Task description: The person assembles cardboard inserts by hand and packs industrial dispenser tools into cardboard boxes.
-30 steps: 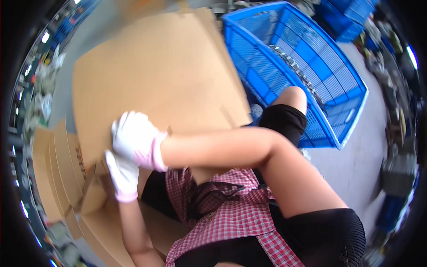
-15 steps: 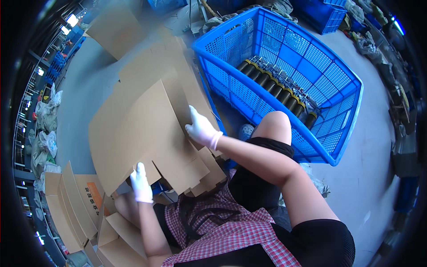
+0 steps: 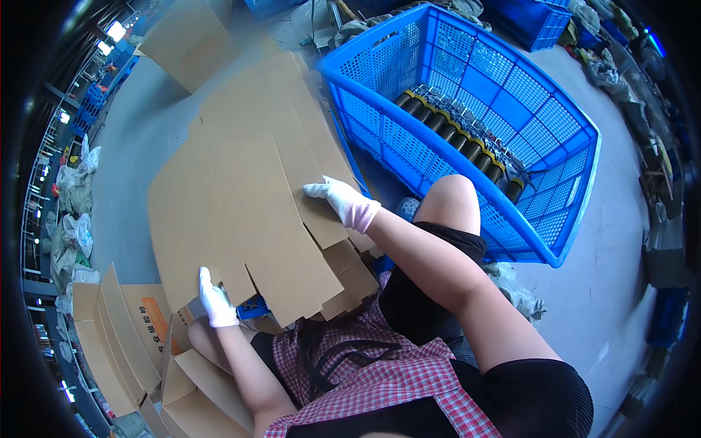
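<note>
A flattened cardboard box [image 3: 219,197] lies in front of me, its slotted flaps toward my lap. My left hand [image 3: 218,303], in a white glove, is closed on its near left edge, thumb on top and the other fingers mostly hidden. Over the right part of the cardboard, my gloved right hand [image 3: 345,201] rests with its fingers stretched to the left. More flat cardboard [image 3: 350,274] shows beneath on the near right. Under the near edge, a bit of blue plastic [image 3: 253,306] is visible.
At the right stands a large blue plastic crate [image 3: 467,171] with a row of dark cylinders with yellow ends [image 3: 456,139] inside. Open cardboard boxes [image 3: 120,339] are at the near left. Another carton [image 3: 186,44] stands on the floor farther off. Bags [image 3: 77,212] line the left side.
The raised right-hand flap of the cardboard now lies flat. My right hand has shifted slightly right and turned its fingers left; my left hand has moved a little left along the edge.
</note>
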A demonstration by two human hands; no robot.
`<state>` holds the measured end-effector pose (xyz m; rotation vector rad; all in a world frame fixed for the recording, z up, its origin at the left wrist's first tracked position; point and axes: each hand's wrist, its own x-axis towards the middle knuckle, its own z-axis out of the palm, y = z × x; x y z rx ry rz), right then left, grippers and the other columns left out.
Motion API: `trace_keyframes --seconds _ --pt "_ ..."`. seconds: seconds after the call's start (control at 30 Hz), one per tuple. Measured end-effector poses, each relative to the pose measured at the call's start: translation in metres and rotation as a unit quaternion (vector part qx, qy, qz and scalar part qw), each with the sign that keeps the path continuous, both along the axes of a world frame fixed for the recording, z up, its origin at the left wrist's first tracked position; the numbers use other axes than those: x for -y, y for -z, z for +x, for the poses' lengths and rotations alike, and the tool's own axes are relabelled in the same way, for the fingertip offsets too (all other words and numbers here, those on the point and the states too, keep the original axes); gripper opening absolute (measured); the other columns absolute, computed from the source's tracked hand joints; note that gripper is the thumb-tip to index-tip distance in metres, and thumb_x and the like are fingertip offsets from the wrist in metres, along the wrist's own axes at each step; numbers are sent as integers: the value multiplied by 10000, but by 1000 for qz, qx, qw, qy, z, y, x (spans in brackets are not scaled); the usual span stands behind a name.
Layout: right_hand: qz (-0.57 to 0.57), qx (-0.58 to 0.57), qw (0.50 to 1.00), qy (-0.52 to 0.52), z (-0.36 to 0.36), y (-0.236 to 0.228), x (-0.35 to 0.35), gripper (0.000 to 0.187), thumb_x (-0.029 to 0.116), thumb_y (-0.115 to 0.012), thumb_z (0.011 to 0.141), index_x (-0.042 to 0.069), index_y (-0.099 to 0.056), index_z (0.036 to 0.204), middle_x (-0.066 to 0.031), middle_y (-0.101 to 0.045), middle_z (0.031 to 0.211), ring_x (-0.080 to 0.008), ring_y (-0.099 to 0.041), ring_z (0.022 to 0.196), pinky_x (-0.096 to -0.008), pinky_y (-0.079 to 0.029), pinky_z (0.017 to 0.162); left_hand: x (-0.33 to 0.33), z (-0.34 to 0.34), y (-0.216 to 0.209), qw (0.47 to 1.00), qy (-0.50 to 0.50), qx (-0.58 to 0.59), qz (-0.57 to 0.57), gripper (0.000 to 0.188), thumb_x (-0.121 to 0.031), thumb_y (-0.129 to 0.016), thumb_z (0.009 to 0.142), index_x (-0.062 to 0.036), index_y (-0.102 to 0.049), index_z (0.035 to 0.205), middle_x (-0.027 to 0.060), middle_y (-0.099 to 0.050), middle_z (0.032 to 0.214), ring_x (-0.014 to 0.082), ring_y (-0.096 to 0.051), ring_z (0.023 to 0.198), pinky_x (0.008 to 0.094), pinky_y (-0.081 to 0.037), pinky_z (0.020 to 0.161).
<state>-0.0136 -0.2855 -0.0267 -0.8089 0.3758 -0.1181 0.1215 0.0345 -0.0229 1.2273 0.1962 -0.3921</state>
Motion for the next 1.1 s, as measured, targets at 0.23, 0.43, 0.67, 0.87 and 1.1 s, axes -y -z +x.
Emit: trace_keyframes --seconds 0.23,0.43,0.67,0.87,1.1 --pt "-501 -26 865 0 24 8 -45 739 71 -460 810 -33 -123 1459 -309 -271 1455 -381 -266 1375 -355 -248 1117 60 -45 17 930 98 156 319 306 -310 -523 967 -26 -568 863 -21 -580 684 104 -483 539 329 -388 438" --pt "-678 173 714 -28 5 21 -36 445 276 -554 895 110 -459 1297 -206 -347 1395 -415 -377 1228 -471 -376 1007 67 -59 -8 651 252 576 426 463 -131 -532 886 -130 -451 1341 198 -493 1294 331 -562 1101 456 -511 853" --pt "-819 177 533 -119 1 -14 -10 167 260 -669 778 141 -609 879 -27 -649 1047 -257 -622 906 -375 -506 723 50 -31 -6 320 335 710 529 408 -158 -681 731 -131 -495 1093 109 -575 843 294 -598 683 426 -489 543" --pt "-720 248 644 -75 -15 -21 -10 207 204 -626 829 144 -626 1026 -49 -646 981 -276 -633 886 -387 -508 722 47 -53 -35 539 260 652 465 224 -107 -699 770 -68 -537 919 143 -614 756 332 -614 672 423 -488 566" --pt "-823 260 492 -114 -80 -38 -42 533 47 -520 794 51 -409 1315 -161 -506 1108 -323 -587 919 -406 -501 805 16 -98 -29 578 215 650 445 253 -109 -685 798 -68 -555 1011 155 -600 757 350 -602 661 423 -486 580"
